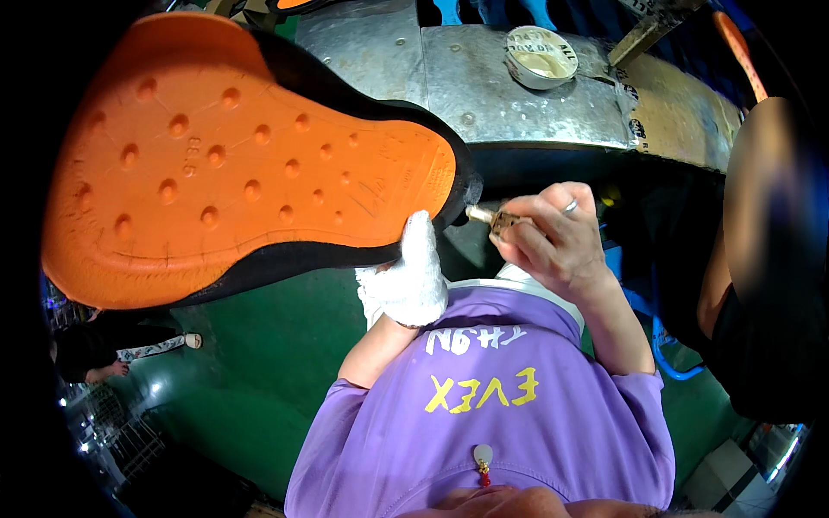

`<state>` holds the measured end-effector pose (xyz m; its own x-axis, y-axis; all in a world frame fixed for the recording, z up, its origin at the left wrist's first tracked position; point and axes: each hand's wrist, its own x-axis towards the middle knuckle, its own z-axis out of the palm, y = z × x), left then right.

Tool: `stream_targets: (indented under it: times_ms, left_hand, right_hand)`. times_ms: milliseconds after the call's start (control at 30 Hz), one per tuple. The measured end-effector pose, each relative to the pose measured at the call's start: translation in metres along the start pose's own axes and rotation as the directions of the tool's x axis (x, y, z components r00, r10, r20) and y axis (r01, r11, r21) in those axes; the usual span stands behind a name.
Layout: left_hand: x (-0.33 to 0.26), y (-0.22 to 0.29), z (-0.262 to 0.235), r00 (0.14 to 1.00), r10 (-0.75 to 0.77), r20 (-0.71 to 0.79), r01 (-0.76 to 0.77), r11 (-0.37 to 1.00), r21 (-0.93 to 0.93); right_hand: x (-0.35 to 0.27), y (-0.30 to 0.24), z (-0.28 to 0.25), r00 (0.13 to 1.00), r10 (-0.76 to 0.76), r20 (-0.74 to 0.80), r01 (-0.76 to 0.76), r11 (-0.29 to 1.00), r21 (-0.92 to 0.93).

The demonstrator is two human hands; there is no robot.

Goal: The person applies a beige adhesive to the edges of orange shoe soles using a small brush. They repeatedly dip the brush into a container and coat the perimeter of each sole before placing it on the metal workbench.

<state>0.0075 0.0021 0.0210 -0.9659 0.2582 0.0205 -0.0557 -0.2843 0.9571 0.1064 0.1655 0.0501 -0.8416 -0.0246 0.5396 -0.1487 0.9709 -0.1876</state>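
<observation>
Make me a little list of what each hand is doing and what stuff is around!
left hand: in a white glove, holding up a shoe by its heel end
shoe: orange sole with round bumps, black edge, sole facing the camera
right hand: bare, with a ring, gripping a small brush at the shoe's heel edge
behind: metal bench with an open round tin of pale paste
shirt: purple

One head-worn fisheye view looks steeply down — very close — over the person's chest toward a metal bench (518, 86).
</observation>
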Motion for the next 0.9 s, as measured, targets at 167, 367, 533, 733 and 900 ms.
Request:
stream_targets:
  times_ms: [167,367,533,733,900]
  left_hand:
    - [0.002,-0.008,-0.004,0.997,0.075,-0.017,-0.075,0.997,-0.004]
    - [-0.004,0.004,0.010,0.995,0.085,-0.043,-0.086,0.996,-0.021]
    - [-0.003,-0.004,0.007,0.987,0.066,-0.146,-0.046,0.990,0.134]
    - [-0.005,0.001,0.015,0.977,-0.016,-0.211,0.023,0.999,0.028]
    - [-0.002,-0.017,0.000,0.974,0.209,-0.091,-0.165,0.921,0.353]
  right_hand:
    - [-0.006,0.001,-0.002,0.993,0.104,-0.061,-0.101,0.994,0.040]
    - [0.001,-0.009,0.011,0.975,0.181,-0.129,-0.178,0.983,0.035]
    - [0.002,-0.005,0.015,0.948,0.223,-0.227,-0.238,0.971,-0.037]
    - [0.001,-0.015,0.015,0.960,0.206,-0.188,-0.211,0.977,-0.007]
    - [0.002,-0.004,0.018,0.947,0.226,-0.227,-0.248,0.966,-0.072]
